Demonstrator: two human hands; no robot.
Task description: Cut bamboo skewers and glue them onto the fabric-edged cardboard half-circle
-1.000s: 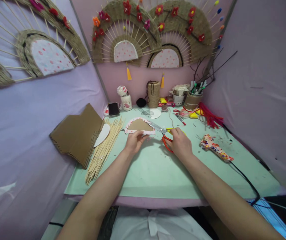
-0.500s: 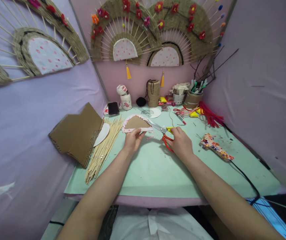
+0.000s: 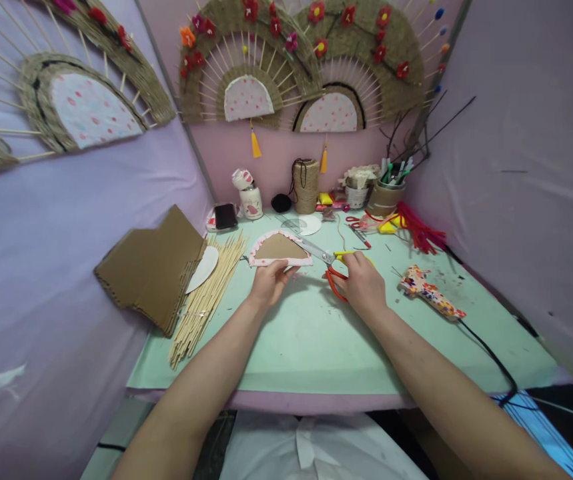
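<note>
A half-round piece of brown cardboard with spotted pink-and-white cloth folded over its rim is pinched by its straight lower edge in my left hand. My right hand grips a pair of scissors with one red and one yellow handle. Its blades point up and left and lie at the right side of the cardboard piece. Whether they touch the cloth, I cannot tell. Tiny pink scraps lie on the table just below the blades.
Thin bamboo sticks, a white half-disc and folded cardboard lie left. A flower-patterned glue gun with a black cord rests right. Twine, a white bottle and a pot of pens stand behind.
The cardboard piece has shifted slightly right and turned a little in my left hand, its right corner now nearer the scissors. The scissor blades look closer together than before.
</note>
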